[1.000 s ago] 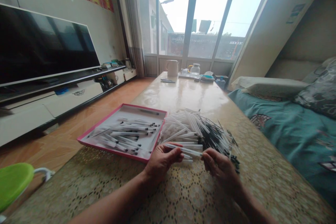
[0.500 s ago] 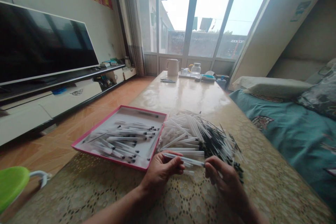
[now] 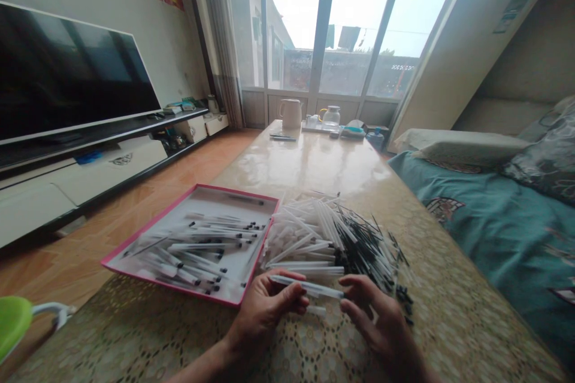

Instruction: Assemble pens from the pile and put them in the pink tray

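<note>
My left hand (image 3: 274,302) is closed round a clear-white pen (image 3: 321,289), gripping it between thumb and fingers. The pen lies almost level and its dark end points right. At that end is my right hand (image 3: 375,314), thumb and forefinger parted on either side of the tip. Just beyond both hands is a pile of white pen barrels (image 3: 303,230). Thin black refills (image 3: 362,236) spread along its right side, with small black pen plugs (image 3: 404,296) nearer me. To the left, a pink-rimmed tray (image 3: 171,202) holds many pens with black ends.
A patterned cloth covers the long table (image 3: 314,353). At its far end stand a white jug (image 3: 291,114), a glass teapot (image 3: 331,116) and a tissue pack (image 3: 353,130). A green stool (image 3: 13,320) is at lower left, and a teal-covered sofa (image 3: 476,209) runs along the right.
My right thumb and forefinger have spread apart at the pen's dark end, where they were pinched before. My left hand keeps its hold. The whole view has shifted slightly.
</note>
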### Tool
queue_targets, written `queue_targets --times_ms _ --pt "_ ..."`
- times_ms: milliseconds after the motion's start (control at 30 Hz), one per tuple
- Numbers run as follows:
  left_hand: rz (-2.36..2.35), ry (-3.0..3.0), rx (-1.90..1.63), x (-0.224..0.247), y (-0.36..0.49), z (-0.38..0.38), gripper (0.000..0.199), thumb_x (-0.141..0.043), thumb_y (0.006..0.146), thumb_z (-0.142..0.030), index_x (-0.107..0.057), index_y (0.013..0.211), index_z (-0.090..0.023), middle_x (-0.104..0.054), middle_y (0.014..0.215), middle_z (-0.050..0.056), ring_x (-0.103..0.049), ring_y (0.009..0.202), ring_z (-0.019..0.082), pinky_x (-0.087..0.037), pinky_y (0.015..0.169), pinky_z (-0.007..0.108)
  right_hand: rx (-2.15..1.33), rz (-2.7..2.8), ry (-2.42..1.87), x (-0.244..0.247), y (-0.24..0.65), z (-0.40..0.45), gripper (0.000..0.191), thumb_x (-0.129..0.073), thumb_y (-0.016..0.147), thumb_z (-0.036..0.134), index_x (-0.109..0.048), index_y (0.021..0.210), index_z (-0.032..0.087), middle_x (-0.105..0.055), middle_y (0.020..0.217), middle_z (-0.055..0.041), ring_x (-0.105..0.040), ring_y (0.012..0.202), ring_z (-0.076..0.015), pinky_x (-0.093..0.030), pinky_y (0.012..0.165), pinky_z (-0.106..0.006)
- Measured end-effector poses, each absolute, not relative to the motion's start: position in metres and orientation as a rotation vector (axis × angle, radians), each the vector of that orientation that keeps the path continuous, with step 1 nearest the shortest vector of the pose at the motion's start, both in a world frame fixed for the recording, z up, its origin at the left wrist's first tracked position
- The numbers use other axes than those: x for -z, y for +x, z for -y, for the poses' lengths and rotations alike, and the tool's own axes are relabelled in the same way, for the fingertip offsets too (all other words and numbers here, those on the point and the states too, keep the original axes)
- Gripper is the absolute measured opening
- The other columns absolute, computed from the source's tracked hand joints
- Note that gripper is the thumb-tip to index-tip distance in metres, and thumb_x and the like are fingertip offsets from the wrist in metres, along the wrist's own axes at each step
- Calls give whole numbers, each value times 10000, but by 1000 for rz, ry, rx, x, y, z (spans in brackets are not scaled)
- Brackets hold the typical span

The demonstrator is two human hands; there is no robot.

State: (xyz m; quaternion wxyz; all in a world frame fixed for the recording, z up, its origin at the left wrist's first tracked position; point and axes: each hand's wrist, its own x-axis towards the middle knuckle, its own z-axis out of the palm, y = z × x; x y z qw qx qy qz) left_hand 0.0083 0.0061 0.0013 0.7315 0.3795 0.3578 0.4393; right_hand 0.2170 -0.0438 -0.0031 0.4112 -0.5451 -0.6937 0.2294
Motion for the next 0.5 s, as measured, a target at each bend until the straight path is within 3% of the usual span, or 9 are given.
queue_targets --times_ms 133,200,267,333,500 --pt "-759 844 -964 1 8 -7 283 -788 660 -324 -691 827 -117 -703 605 54 -616 525 122 -483 547 221 -501 1787 -1381 3 215 44 353 -358 950 373 -548 703 207 -535 561 19 -531 514 -119 -401 526 -201" --pt "-762 844 -967 2 8 -7 279 -786 665 -320 -691 832 -118 -704 609 53 -618 529 122 -483 550 219 -508 1786 -1379 4 214 44 319 -373 945 375 -544 732 210 -540 567 26 -523 499 -112 -394 506 -193" --pt "-766 840 -973 2 7 -7 273 -785 668 -314 -692 835 -119 -704 610 50 -620 535 120 -483 550 213 -534 1767 -1372 5 214 44 217 -431 922 385 -556 905 210 -572 613 26 -542 514 -117 -411 507 -191" --pt "-763 835 -980 0 7 -6 269 -787 665 -313 -694 830 -122 -699 600 42 -617 531 117 -482 544 208 -535 1752 -1381 5 214 45 230 -453 911 398 -548 996 207 -585 628 22 -558 527 -124 -423 511 -195" --pt "-784 839 -967 -2 7 -5 300 -798 642 -343 -693 819 -125 -694 595 41 -616 522 117 -486 543 211 -512 1758 -1405 5 213 46 384 -310 963 397 -539 719 209 -528 527 23 -513 470 -114 -391 493 -201"
